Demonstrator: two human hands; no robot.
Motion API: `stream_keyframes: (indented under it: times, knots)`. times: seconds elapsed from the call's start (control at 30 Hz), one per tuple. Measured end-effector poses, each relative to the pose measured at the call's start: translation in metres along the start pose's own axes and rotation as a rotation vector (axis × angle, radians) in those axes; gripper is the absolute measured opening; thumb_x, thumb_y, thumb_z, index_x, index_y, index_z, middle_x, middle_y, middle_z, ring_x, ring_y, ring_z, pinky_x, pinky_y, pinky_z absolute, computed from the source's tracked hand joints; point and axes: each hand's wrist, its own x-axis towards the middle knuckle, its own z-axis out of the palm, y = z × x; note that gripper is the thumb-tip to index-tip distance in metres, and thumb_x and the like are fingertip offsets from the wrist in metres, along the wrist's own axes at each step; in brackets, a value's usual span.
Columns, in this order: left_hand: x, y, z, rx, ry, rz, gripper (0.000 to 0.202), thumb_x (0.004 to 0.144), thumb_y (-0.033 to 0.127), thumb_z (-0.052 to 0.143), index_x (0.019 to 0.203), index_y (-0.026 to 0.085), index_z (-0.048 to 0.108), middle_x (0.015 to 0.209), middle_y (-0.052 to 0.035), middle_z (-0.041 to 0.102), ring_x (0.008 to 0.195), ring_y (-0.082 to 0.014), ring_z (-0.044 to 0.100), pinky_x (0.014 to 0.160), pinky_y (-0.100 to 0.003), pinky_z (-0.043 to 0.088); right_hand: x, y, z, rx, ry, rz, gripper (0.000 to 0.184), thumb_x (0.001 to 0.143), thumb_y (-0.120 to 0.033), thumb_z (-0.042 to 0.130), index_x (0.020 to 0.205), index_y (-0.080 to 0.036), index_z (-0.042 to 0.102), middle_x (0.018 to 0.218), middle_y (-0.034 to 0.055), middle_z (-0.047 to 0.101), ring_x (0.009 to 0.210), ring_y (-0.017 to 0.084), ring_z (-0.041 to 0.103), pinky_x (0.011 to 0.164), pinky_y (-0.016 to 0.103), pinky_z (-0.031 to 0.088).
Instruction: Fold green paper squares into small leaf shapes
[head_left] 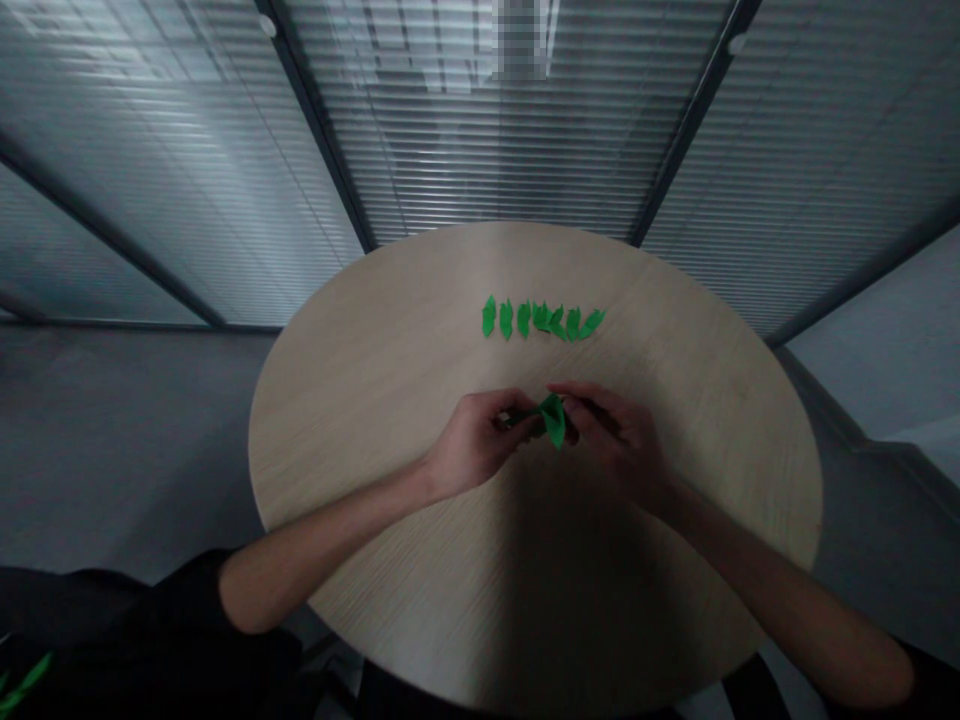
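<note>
Both of my hands are raised above the round wooden table, close together near its middle. My left hand pinches a thin dark stem, and a green folded paper leaf sits where it ends. My right hand closes on the leaf from the other side, its fingers partly hiding the leaf's base. Beyond my hands, a row of several similar green paper leaves lies on the tabletop, not touching either hand.
Some green strips lie on dark clothing at the lower left. Glass partitions with slatted blinds stand beyond the table, and grey floor surrounds it. My forearms and a dark shadow cross the near part of the tabletop.
</note>
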Motion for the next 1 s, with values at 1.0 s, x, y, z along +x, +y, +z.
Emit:
stream_keyframes:
  times: [1.0]
  knots:
    - [-0.0008,0.0013,-0.003,0.162,0.169,0.059,0.026,0.096,0.036,0.068,0.082,0.015,0.07,0.065,-0.0003,0.065,0.057,-0.0101,0.057,0.051,-0.021,0.043,-0.0015,0.0036,0.0013,-0.191,0.026,-0.164,0.017,0.092,-0.025,0.072,0.109,-0.025,0.069,0.095,0.0019,0.072,0.077,0.015,0.073,0.069,0.027,0.063]
